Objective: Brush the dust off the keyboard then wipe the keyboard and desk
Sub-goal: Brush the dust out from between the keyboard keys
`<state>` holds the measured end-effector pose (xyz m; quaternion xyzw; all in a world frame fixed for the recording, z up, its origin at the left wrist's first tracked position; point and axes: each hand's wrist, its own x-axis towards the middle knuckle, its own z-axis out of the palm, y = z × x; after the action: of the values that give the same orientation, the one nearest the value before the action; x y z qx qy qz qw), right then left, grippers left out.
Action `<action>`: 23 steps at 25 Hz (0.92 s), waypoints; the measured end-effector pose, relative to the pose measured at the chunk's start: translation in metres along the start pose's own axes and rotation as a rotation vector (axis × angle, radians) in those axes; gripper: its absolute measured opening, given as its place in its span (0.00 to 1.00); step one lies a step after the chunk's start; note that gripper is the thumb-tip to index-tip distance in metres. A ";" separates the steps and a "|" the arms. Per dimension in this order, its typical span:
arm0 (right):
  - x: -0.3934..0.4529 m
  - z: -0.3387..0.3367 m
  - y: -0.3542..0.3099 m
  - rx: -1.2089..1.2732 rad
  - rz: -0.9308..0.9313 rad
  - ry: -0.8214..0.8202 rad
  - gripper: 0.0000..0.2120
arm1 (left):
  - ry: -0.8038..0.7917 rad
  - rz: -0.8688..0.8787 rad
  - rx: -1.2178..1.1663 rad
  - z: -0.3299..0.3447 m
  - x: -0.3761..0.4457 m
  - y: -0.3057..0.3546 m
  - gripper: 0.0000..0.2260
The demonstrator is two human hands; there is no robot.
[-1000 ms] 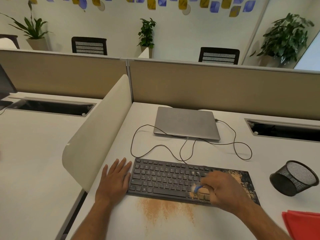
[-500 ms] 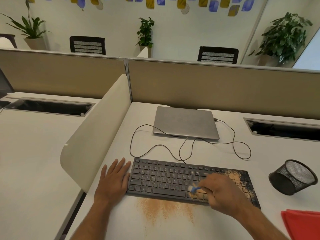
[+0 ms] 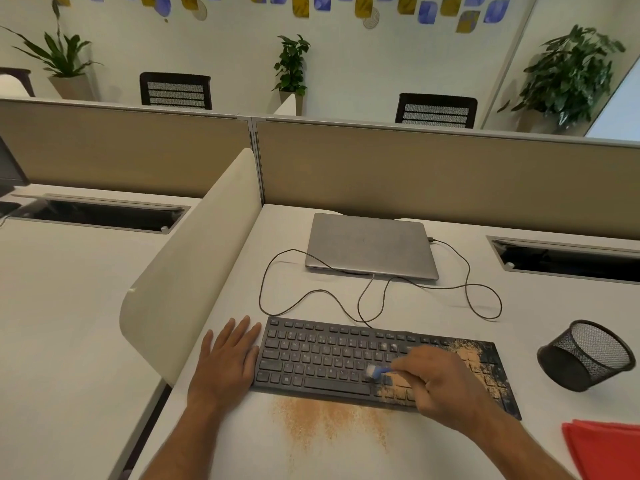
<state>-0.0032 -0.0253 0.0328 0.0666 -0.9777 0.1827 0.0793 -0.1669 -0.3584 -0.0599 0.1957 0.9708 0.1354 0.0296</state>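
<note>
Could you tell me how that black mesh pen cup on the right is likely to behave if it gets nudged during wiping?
The mesh pen cup lies tipped on its side on the desk, so its round wall would probably let it roll. It looks like thin open wire with nothing visible inside, so it is likely light and would shift at a slight touch.

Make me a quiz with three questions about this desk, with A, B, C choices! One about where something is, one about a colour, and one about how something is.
1. Where does the left hand rest?
A. on the laptop
B. on the desk beside the keyboard
C. in the mesh cup

2. What colour is the cloth at the right?
A. red
B. green
C. white

3. How is the laptop?
A. open
B. closed
C. upside down on the keyboard

Answers: B, the palm lies flat at the keyboard's left end; A, it is bright red; B, its lid is down.
</note>
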 end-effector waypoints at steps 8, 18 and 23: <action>0.001 -0.003 -0.002 0.031 -0.015 -0.018 0.09 | -0.005 -0.001 0.002 -0.001 0.001 0.001 0.32; -0.009 -0.007 0.002 0.034 -0.016 -0.040 0.10 | -0.006 0.001 0.000 -0.001 0.000 0.001 0.32; -0.009 -0.010 0.004 0.073 0.000 0.005 0.10 | -0.006 0.000 0.001 -0.001 0.000 0.001 0.32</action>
<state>0.0065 -0.0173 0.0388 0.0692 -0.9701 0.2186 0.0795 -0.1662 -0.3576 -0.0582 0.1959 0.9708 0.1343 0.0324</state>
